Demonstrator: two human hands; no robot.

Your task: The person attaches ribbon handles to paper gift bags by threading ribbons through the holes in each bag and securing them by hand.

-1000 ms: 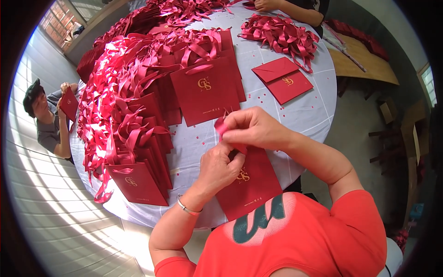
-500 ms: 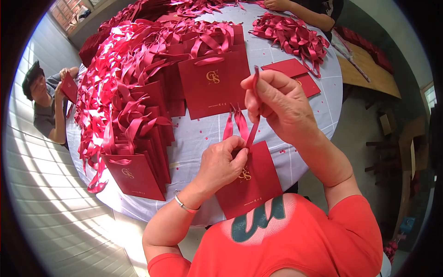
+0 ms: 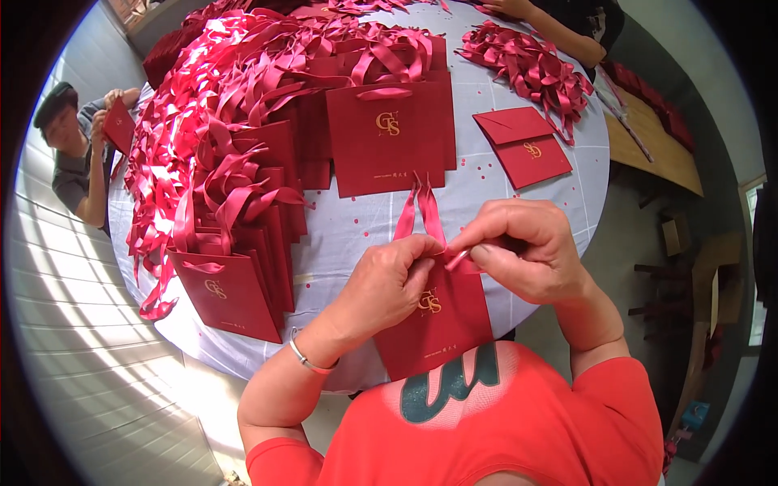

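Note:
A dark red paper gift bag with a gold emblem lies at the table's near edge, against my body. My left hand pinches its top edge where a ribbon passes, thumb and forefinger pressed together. Close beside it, my right hand is closed on a ribbon end at the bag's upper right. Two ribbon tails of satin rise from the bag's far side toward the standing bags. Exactly how the ribbon runs through the bag is hidden by my fingers.
Rows of finished-looking red bags with ribbon handles stand across the left and back of the round white-clothed table. A flat folded bag and a ribbon pile lie to the right. Another person holds a bag at left; another's arm reaches in behind.
My right hand has come down from above the table to beside my left hand, bringing the ribbon end along. The left hand keeps its pinch at the bag's top.

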